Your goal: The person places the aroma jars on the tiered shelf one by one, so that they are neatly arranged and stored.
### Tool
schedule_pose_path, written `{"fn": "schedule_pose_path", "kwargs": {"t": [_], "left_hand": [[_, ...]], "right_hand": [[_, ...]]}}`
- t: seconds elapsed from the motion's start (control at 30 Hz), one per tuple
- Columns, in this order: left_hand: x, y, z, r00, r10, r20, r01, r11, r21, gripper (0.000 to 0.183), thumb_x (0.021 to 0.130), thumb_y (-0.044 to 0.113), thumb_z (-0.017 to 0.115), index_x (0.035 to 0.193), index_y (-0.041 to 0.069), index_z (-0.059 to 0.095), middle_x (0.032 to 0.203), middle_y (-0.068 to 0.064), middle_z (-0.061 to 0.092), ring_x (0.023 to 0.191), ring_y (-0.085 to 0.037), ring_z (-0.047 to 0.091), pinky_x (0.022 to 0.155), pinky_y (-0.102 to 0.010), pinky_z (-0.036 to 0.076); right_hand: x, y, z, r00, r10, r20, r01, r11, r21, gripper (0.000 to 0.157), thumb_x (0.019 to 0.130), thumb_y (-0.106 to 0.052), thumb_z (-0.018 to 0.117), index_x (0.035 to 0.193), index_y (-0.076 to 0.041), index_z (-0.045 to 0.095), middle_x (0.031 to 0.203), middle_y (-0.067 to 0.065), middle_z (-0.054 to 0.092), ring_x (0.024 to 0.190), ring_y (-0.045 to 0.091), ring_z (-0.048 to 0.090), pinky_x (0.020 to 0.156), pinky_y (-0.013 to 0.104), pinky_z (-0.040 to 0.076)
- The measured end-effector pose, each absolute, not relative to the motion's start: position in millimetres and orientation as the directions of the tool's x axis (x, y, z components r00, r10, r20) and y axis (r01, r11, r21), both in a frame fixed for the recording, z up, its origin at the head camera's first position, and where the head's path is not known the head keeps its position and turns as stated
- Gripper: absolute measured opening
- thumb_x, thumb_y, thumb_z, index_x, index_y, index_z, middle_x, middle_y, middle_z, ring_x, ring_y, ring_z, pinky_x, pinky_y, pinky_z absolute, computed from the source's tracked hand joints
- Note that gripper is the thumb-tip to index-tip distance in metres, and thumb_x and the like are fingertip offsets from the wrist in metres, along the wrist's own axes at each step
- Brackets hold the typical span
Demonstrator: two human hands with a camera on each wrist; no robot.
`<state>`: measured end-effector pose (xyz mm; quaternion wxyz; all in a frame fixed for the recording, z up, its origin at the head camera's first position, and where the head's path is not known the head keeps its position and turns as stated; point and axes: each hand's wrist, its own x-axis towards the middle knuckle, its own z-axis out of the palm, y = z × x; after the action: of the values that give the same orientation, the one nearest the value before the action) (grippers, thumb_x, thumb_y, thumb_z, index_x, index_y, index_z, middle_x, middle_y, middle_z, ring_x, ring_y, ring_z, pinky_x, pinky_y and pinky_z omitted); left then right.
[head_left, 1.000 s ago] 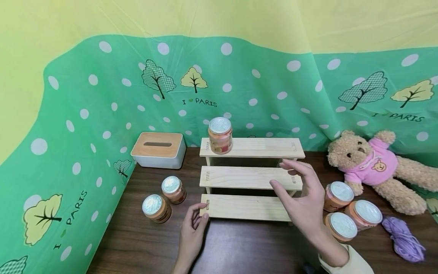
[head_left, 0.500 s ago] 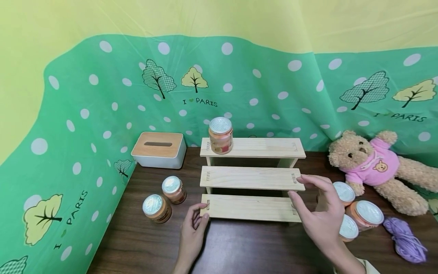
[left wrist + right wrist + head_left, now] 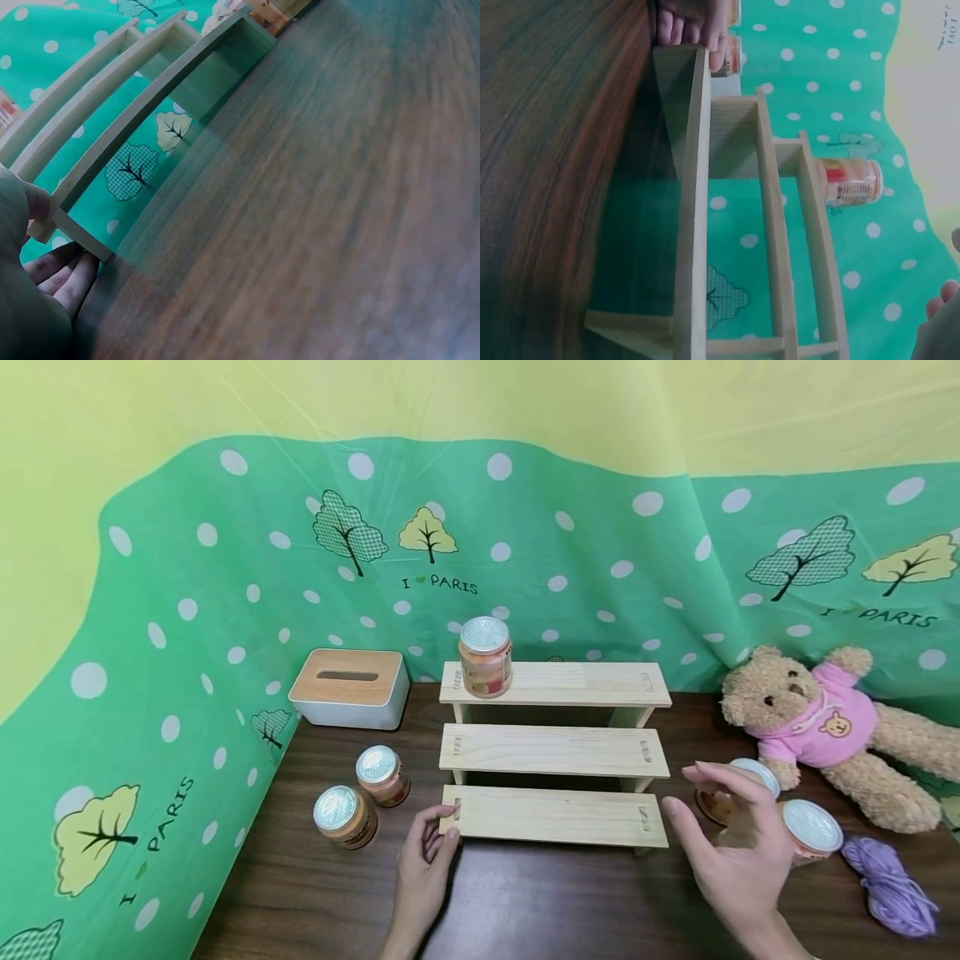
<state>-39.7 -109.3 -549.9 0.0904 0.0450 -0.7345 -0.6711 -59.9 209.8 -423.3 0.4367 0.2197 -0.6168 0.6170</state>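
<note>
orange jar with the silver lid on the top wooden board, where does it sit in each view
Head: the orange jar with the silver lid stands at the picture's middle.
Left wrist: the jar shows as a sliver at the left edge, above mid-height.
Right wrist: the jar appears sideways, right of centre.
Shared landmark: the three-tier pale wooden rack, in all three views.

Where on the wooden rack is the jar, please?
In the head view, the jar stands on the rack's top step, at its left end, right of the tissue box.
</note>
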Motion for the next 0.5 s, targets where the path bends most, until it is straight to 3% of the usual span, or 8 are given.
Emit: {"fn": "schedule_pose_path", "kwargs": {"t": [0.5], "left_hand": [[-39.2,-108.9,-548.3,-0.979,-0.193,0.061,0.041,0.105,0.994,0.025,0.107,0.009,0.073,0.132,0.008,0.070,0.144,-0.015,0.072,0.137,-0.017,0.065,0.110,-0.023,0.054]], "right_hand": [[-45.6,225.7,-429.0,-0.507,0.354,0.786,-0.795,0.162,-0.585,0.039,0.087,0.017,0.082,0.121,0.026,0.067,0.112,0.017,0.079,0.104,0.018,0.073,0.093,0.019,0.056]]}}
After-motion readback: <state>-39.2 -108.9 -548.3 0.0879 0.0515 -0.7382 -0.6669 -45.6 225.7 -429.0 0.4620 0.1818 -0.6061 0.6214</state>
